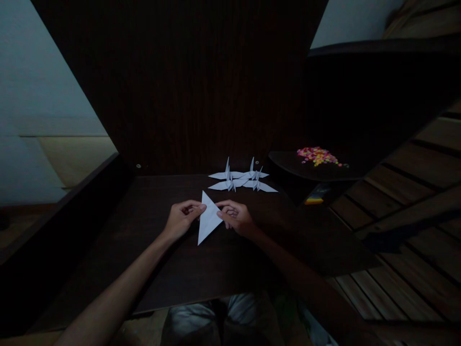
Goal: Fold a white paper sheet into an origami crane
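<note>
A white sheet of paper folded into a triangle (209, 219) is held up between my two hands, above the dark desk. My left hand (183, 217) pinches its left edge, thumb on the near face. At the right corner, my right hand (236, 217) grips it between thumb and fingers, the other fingers curled. Just beyond the paper stand several white origami cranes (230, 183), set close together in two rows with wings spread and overlapping.
Behind the cranes rises a dark wooden panel (201, 96). On a rounded shelf (284, 161) at right lies a pile of small bright pieces (319, 156), pink, yellow and orange. A raised side board (61, 197) bounds the desk (144, 283) at left. Slatted wood (406, 274) shows at far right.
</note>
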Tool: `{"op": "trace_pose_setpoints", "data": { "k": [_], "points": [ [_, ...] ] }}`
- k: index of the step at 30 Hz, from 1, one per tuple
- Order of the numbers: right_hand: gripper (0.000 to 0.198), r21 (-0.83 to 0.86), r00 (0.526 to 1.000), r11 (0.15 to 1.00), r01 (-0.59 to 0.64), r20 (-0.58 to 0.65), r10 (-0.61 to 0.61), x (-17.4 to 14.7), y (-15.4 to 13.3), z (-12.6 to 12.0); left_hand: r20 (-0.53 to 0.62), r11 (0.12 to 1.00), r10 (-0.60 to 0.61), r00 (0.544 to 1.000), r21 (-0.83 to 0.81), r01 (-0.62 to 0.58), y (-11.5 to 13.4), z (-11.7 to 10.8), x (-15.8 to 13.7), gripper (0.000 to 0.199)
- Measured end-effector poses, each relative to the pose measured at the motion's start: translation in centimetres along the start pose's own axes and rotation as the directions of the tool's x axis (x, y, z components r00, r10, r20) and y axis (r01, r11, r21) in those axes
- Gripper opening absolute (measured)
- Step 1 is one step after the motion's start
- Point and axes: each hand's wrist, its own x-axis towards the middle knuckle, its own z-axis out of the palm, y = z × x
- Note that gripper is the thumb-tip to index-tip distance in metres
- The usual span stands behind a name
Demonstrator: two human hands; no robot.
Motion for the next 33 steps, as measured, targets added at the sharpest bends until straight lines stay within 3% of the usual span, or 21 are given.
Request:
{"op": "trace_pose_setpoints", "data": {
  "k": [3, 5, 8, 10, 15, 19, 26, 33],
  "points": [
    [0.032, -0.074, 1.000, 0.997, 0.018, -0.018, -0.020, 0.0, 0.5, 0.1, -0.042, 1.000, 0.023, 0.999, 0.016, -0.023, -0.2, 0.0, 0.1, 0.036],
    [0.032, -0.220, 0.992, 0.971, 0.094, -0.067, -0.111, 0.0, 0.6, 0.3, -0.073, 0.999, 0.039, 0.997, 0.004, -0.039, -0.4, 0.1, 0.1, 0.035],
    [0.036, -0.477, 0.957, 0.840, 0.257, 0.003, -0.290, -0.3, 0.5, 0.4, -0.093, 0.998, 0.048, 0.994, -0.027, -0.051, -0.4, 0.2, 0.0, 0.034],
    [0.042, -0.522, 0.949, 0.804, 0.286, 0.040, -0.312, -0.5, 0.3, 0.6, -0.081, 0.997, 0.052, 0.995, -0.059, -0.057, -0.2, 0.4, -0.1, 0.033],
    [0.037, -0.364, 0.987, 0.917, 0.161, 0.067, -0.147, -0.6, -0.1, 1.1, 0.028, 0.987, 0.014, 1.000, -0.159, -0.010, 0.2, 0.9, -0.5, 0.033],
    [0.030, -0.169, 0.988, 0.982, 0.085, 0.140, -0.061, -0.3, 0.3, 1.3, 0.073, 0.976, -0.029, 0.997, -0.213, 0.044, -0.4, 1.6, -0.7, 0.030],
    [0.035, 0.011, 0.971, 0.998, -0.061, 0.231, 0.056, -0.5, 0.5, 1.4, 0.075, 0.981, 0.000, 0.997, -0.192, 0.015, -1.7, 1.7, -0.5, 0.028],
    [0.031, -0.026, 0.978, 0.999, -0.043, 0.204, 0.047, -0.5, 0.4, 1.3, 0.145, 0.971, -0.066, 0.987, -0.218, 0.097, -1.2, 1.6, -0.2, 0.027]
  ]
}}
